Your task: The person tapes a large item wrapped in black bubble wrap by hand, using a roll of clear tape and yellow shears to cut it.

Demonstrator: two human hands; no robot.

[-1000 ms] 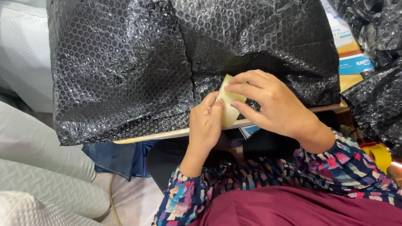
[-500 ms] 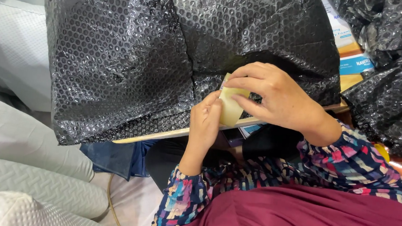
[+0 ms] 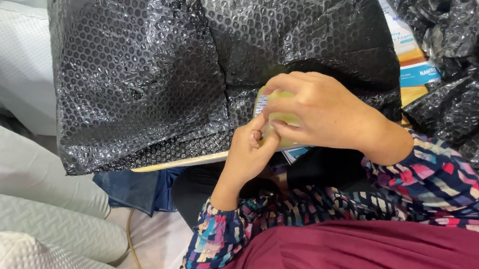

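Left hand (image 3: pixel 252 152) and right hand (image 3: pixel 320 109) both pinch tape roll (image 3: pixel 279 117) against black bubble wrap (image 3: pixel 199 64) on board (image 3: pixel 187 162).

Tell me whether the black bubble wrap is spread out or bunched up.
Spread out: the black bubble wrap lies as a broad sheet over a flat board, whose edge shows beneath it. Both hands pinch a small yellowish object at its lower edge.

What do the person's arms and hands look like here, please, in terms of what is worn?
Both hands, left and right, are bare: no gloves, and no rings or watch show. Both arms wear long sleeves of dark fabric printed with small blocks of pink, blue, yellow and white, ending at the wrists.
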